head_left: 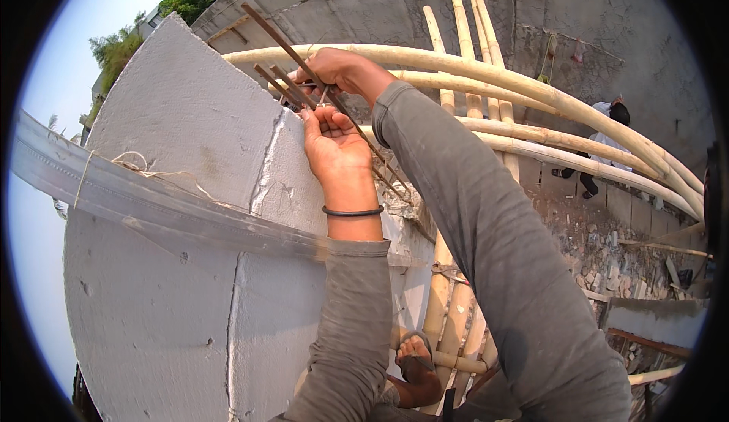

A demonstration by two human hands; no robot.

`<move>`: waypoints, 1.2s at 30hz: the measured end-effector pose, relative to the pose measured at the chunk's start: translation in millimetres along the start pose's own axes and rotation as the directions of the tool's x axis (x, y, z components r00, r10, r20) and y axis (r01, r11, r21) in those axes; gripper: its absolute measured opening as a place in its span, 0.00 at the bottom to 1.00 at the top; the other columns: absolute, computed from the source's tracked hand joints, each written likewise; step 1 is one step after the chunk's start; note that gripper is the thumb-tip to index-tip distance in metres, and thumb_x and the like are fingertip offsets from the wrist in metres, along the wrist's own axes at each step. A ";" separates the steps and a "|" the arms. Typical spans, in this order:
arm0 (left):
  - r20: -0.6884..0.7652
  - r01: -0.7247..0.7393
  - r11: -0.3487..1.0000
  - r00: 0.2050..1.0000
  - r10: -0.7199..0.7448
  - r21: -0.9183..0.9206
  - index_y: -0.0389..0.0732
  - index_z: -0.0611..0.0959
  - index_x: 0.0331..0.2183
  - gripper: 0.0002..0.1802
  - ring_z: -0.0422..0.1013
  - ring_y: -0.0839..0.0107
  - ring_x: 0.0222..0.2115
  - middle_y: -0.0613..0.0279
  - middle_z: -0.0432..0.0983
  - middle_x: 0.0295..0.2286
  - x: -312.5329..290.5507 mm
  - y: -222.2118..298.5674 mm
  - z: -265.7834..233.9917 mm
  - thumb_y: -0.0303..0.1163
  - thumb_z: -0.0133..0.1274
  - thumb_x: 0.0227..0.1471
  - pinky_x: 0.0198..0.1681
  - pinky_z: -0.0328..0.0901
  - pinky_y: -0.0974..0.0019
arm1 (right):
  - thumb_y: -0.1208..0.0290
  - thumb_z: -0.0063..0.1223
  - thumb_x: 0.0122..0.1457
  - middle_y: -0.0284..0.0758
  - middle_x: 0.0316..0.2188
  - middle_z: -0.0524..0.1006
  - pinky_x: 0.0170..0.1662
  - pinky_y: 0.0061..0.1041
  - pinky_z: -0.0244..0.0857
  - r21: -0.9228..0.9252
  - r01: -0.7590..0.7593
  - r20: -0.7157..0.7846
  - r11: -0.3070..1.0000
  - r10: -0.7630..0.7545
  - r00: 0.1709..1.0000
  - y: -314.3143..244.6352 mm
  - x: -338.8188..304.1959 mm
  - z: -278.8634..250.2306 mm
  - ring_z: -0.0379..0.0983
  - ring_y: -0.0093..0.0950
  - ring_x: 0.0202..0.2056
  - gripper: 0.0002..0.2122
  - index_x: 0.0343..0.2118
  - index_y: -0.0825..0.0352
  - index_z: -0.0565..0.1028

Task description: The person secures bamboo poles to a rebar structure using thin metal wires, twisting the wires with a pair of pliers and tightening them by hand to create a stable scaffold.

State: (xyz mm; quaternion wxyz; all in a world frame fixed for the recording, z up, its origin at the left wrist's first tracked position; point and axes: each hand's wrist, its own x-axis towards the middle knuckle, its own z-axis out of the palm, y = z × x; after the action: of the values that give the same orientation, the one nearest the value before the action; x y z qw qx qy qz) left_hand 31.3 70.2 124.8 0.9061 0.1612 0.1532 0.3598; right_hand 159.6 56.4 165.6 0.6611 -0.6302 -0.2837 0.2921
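Steel rods (304,53) — thin, dark, rust-brown bars sticking up at a slant from the top corner of a grey rendered wall (190,118), in front of the bamboo scaffold poles (531,88)

Left hand (334,145): palm toward the camera, fingers curled up around the lower part of the rods at the wall's edge, closed on them; black band at the wrist

Right hand (342,69): reaches over from above, fingers pinched shut where the rods cross; a thin bit of wire seems to sit there, too small to be sure

Handling, as a judgement: rods look stiff and springy, light for their length, rough-surfaced so grip holds well; ends are sharp. Best held low, close to the wall, where they flex least; the free tips would whip

Nearby: pale metal straightedge (152,202) tied across the wall with string; own sandalled foot (414,365) on bamboo below; another person (607,141) far off by the back wall
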 end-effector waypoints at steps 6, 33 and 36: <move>-0.036 -0.055 0.981 0.997 0.063 0.186 0.38 0.74 0.26 0.19 0.70 0.70 0.22 0.58 0.74 0.25 -9.9 -4.8 -14.3 0.38 0.37 0.64 0.26 0.72 0.70 | 0.57 0.47 0.64 0.27 0.19 0.68 0.20 0.21 0.51 -0.086 0.155 -0.248 0.984 -0.172 0.953 45.7 -42.2 -54.5 0.59 0.18 0.19 0.17 0.37 0.69 0.78; -0.260 0.429 0.272 0.833 -0.488 0.861 0.33 0.72 0.35 0.10 0.77 0.61 0.33 0.54 0.73 0.30 -67.3 -94.7 -142.8 0.29 0.37 0.63 0.37 0.74 0.60 | 0.66 0.46 0.66 0.30 0.31 0.73 0.27 0.19 0.70 -0.097 -0.310 -0.022 0.946 0.309 0.951 225.4 -283.4 -64.0 0.72 0.18 0.28 0.12 0.45 0.70 0.73; -0.121 0.304 0.269 0.837 -0.534 0.914 0.34 0.72 0.34 0.10 0.76 0.62 0.31 0.56 0.73 0.28 -65.7 -88.5 -152.0 0.28 0.37 0.64 0.37 0.74 0.59 | 0.75 0.42 0.65 0.36 0.32 0.75 0.36 0.21 0.72 0.131 -0.163 -0.165 0.978 0.183 0.969 239.8 -274.3 -70.1 0.73 0.22 0.29 0.12 0.46 0.76 0.72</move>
State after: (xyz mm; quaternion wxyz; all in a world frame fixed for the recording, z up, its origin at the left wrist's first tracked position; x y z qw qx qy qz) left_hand -20.8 -9.2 -37.1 0.7395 0.6171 0.2630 -0.0567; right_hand 21.5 -186.0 -79.0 0.6911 -0.6363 -0.1505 0.3078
